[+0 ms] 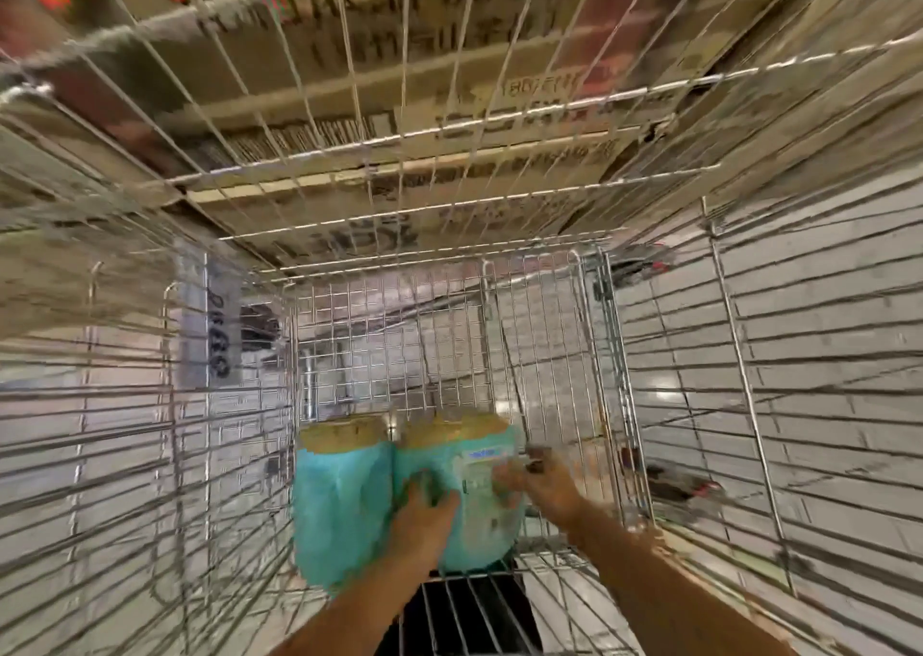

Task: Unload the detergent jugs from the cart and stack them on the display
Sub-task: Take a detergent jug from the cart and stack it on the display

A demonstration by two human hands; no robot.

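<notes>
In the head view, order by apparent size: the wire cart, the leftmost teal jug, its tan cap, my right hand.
1. wire cart
2. leftmost teal jug
3. right hand
4. tan cap
Last two are close; hand is blurred.

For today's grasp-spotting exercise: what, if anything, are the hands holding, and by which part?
The right-hand turquoise detergent jug, by its sides: left hand on the left, right hand on the right.
</notes>
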